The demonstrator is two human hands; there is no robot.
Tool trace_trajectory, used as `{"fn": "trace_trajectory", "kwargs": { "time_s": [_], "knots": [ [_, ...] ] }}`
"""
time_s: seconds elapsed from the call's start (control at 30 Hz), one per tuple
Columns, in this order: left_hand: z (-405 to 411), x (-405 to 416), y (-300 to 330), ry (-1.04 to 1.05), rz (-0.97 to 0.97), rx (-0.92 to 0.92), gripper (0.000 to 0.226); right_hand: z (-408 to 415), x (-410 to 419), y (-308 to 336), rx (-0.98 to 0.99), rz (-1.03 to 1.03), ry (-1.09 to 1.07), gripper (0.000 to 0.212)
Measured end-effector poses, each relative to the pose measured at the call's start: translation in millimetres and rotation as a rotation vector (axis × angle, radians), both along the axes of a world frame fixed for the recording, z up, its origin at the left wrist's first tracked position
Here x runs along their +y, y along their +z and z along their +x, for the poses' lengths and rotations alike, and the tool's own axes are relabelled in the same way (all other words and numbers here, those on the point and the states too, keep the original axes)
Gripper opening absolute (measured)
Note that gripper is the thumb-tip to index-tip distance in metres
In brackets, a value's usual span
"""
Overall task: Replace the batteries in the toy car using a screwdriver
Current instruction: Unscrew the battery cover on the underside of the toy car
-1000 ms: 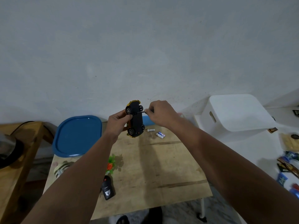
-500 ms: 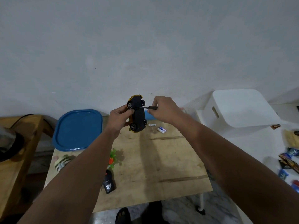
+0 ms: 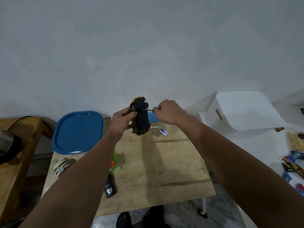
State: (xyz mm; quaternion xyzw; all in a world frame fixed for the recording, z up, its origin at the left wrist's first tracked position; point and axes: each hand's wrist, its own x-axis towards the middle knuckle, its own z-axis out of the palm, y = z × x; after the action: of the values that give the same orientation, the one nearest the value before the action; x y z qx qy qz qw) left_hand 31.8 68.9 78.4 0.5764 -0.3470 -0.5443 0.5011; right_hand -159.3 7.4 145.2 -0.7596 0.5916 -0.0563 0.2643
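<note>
1. A pale grey wall (image 3: pixel 148 46) fills the far upper half of the view.
2. A bare wooden table (image 3: pixel 164 162) stands before it, with marbled floor at the near edge.
3. A white bin (image 3: pixel 243 111) sits upside down at the far right.
4. A blue tray (image 3: pixel 77 132) rests at the table's far left corner.
5. The left hand (image 3: pixel 121 120) is clenched round the toy car (image 3: pixel 140 118), held on end in the air above the far edge of the table, black underside towards the camera, thumb across it below the upper wheels.
6. The right hand (image 3: pixel 167 111) pinches the screwdriver (image 3: pixel 150 110) by its handle; the shaft lies level, its tip touching the car's underside just below the upper wheels.
7. A black remote (image 3: pixel 110 186) lies near the left forearm, bearing a white emblem; its writing is too small to read.
8. Three batteries (image 3: pixel 160 130) lie on the table just right of the car; their labels are unreadable.
</note>
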Motion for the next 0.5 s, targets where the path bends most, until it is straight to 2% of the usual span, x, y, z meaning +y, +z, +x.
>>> {"fn": "trace_trajectory", "kwargs": {
  "time_s": [0.1, 0.2, 0.3, 0.5],
  "knots": [
    [1.3, -1.3, -0.7, 0.005, 0.008, 0.007, 0.03, -1.4, 1.2, 2.1, 0.02, 0.057, 0.05, 0.029],
    [1.7, -1.5, -1.7, -0.004, 0.016, 0.012, 0.029, -2.1, 1.1, 1.6, 0.038, 0.066, 0.054, 0.031],
    [1.1, -1.7, -2.7, -0.007, 0.02, 0.013, 0.029, -0.2, -1.1, -1.8, 0.008, 0.086, -0.014, 0.042],
    [3.3, -1.3, -5.6, 0.003, 0.028, 0.008, 0.03, -2.0, 0.3, 4.5, 0.026, 0.124, 0.057, 0.027]
  ]
}}
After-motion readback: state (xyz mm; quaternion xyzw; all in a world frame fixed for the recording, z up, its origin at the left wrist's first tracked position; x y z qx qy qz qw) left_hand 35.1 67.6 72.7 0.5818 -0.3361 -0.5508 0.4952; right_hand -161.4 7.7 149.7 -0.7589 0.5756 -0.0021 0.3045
